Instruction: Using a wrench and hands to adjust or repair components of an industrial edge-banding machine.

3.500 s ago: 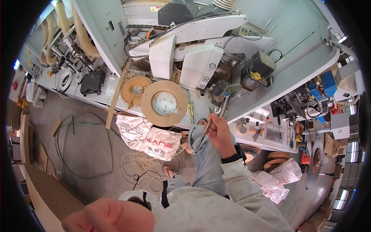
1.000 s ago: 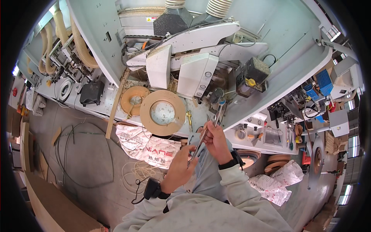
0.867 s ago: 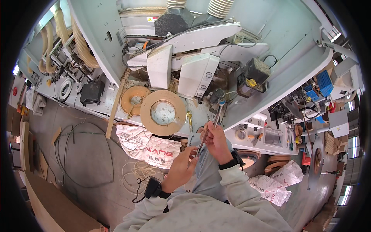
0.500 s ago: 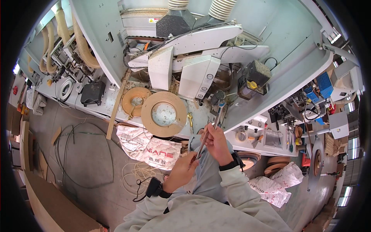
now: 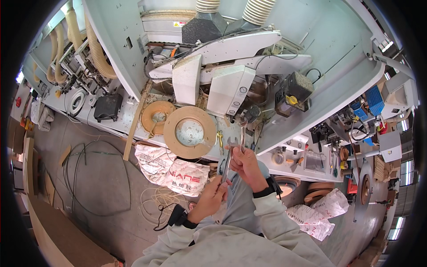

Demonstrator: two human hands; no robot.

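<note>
Up from left grip (image 5: 211, 199), wrench (image 5: 227, 162) (forked), beside right grip (image 5: 248, 168)

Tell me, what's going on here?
A person is at an open white machine, with a wrench in each hand. The left hand grips an open-ended wrench; the right hand grips a second wrench. Their upper ends stand apart. Left of them, a large tan roll lies beside a smaller roll.
</note>
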